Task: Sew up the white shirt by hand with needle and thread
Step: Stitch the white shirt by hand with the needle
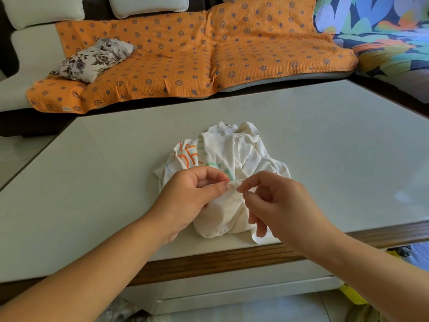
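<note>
Plainly, the white shirt [232, 154] lies bunched on the worktop [325, 147], whose wooden edge runs just below the shirt's near side. Printed lettering [188, 156] shows on the shirt's left part. The left hand [190, 194] pinches a raised fold [234, 182] at the shirt's near middle, thumb and forefinger clamped on the cloth. The right hand [278, 205] sits just right of that fold, its grip drawn together at the fingertips, almost touching the left thumb. Whether a needle sits between them I cannot tell; neither needle nor thread shows. The fold's edge runs left to right between the two grips, so a stitch would likely follow that line, worked from the right hand's side while the left steadies the cloth.
</note>
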Motion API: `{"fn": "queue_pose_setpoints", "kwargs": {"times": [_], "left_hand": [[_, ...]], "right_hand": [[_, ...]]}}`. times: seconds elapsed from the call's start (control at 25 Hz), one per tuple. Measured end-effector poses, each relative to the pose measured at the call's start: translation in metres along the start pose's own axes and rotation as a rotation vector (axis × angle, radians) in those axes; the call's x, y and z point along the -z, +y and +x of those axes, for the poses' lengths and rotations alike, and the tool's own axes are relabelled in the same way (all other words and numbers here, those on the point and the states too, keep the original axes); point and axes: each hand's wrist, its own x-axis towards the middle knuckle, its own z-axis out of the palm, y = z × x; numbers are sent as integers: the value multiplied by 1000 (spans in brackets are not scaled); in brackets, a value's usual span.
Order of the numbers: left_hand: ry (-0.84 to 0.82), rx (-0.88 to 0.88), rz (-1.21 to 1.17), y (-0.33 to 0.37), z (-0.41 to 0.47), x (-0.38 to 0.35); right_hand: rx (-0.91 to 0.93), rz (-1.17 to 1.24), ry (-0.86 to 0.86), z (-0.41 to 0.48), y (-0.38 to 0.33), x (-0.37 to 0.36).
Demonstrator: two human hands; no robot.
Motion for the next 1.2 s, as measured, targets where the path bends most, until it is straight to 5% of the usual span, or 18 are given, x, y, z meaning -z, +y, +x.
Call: {"fn": "queue_pose_setpoints", "kwargs": {"times": [1.2], "left_hand": [[-35,-83,64,-3,0,1]], "right_hand": [[-27,-25,24,6,6,-8]]}}
